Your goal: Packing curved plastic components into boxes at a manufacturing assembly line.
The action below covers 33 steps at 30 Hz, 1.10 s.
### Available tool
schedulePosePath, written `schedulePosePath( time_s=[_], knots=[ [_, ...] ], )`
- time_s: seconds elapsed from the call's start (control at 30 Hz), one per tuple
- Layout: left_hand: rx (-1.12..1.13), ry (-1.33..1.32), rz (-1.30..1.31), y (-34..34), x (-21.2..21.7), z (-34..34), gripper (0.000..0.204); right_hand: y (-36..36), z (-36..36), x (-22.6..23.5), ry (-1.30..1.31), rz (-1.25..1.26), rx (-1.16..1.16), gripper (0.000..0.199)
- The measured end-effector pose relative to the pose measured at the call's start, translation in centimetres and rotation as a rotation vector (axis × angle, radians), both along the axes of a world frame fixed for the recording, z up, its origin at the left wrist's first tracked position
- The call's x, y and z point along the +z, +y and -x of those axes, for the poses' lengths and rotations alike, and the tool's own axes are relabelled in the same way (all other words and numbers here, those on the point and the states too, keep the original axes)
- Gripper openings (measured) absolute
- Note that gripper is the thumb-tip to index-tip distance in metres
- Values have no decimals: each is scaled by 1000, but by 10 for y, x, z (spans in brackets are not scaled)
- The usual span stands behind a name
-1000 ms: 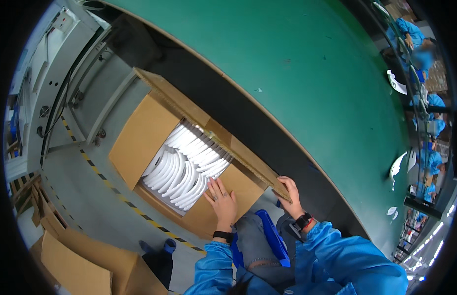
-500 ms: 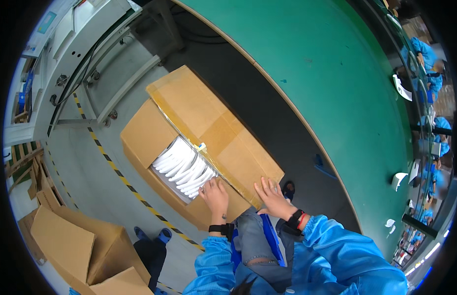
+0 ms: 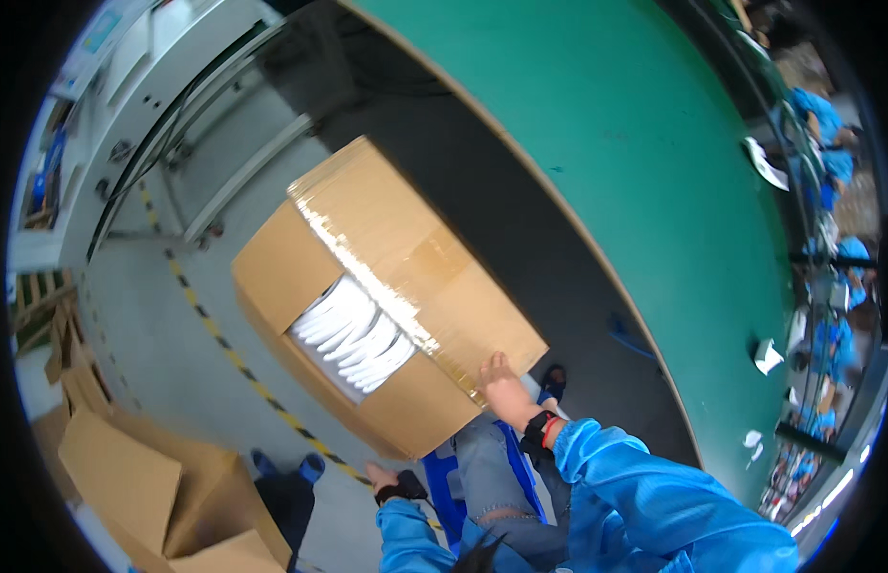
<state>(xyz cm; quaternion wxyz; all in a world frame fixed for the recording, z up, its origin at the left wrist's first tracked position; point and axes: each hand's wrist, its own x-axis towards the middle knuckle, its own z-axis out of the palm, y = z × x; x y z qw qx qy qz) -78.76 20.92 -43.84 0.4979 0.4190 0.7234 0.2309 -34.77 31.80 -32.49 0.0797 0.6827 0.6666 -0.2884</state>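
A large cardboard box [image 3: 425, 263] stands in front of me, taped along its top seam. Its left-hand side has an opening between two flaps, where several white curved pieces [image 3: 353, 329] sit packed in a row. My right hand [image 3: 506, 390] lies on the near right end of the box top, fingers stretched out over the cardboard. Below the near lower corner of the box is my left hand [image 3: 382, 476], apart from the opening; its fingers are small and blurred, so their pose is unclear.
A green tabletop [image 3: 635, 191] curves along the right, with white pieces [image 3: 769, 355] near its far edge. At lower left stands an open cardboard box [image 3: 119, 477], beside another person's legs [image 3: 289, 501]. Striped floor tape [image 3: 272, 406] runs past a metal frame [image 3: 248, 177].
My left hand has left the white pieces and dropped below the box's near corner. My right hand has slid slightly left. A small yellow-and-white thing on the seam no longer shows.
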Motion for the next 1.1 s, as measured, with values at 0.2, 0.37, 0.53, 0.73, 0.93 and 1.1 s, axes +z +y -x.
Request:
schedulePosePath(
  time_s=[0.2,0.37,0.53,0.73,0.93,1.1],
  knots=[
    [614,-290,252,9,-9,-82,67,-11,-21,-6,-6,-8,-64,50],
    [1117,-351,-104,-1,101,-205,60,-51,-80,-10,-79,-33,-146,54],
    [169,355,-91,-75,160,-205,75,-21,-33,-1,41,52,-106,53],
    [-719,403,-201,76,130,-313,95,-30,-45,9,175,-61,-143,60],
    [-716,576,-159,86,110,-360,93,-37,-53,20,35,-12,-59,66],
    [-549,531,-219,78,110,-381,92,-43,-57,5,19,58,-139,57]
  ],
)
